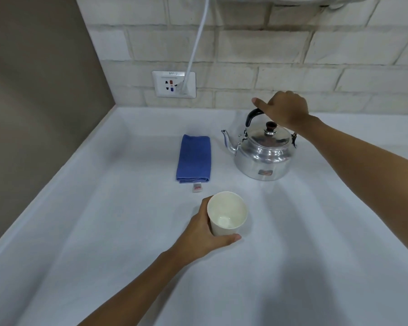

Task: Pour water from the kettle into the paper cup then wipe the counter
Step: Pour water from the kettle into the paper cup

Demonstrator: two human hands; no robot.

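A shiny metal kettle (262, 154) stands on the white counter (104, 231), spout pointing left, lid on. My right hand (283, 109) is wrapped around its black handle, thumb sticking out to the left. A white paper cup (227, 214) stands upright near the middle of the counter, and it looks empty inside. My left hand (204, 234) grips the cup from its left and near side. A folded blue cloth (194, 158) lies flat to the left of the kettle, untouched.
The counter meets a brown side wall (33, 114) on the left and a pale brick wall (269, 55) behind. A wall socket (173, 84) with a white cable (196, 45) plugged in sits above the counter's back edge. A small label (197, 187) pokes out from the cloth's near end.
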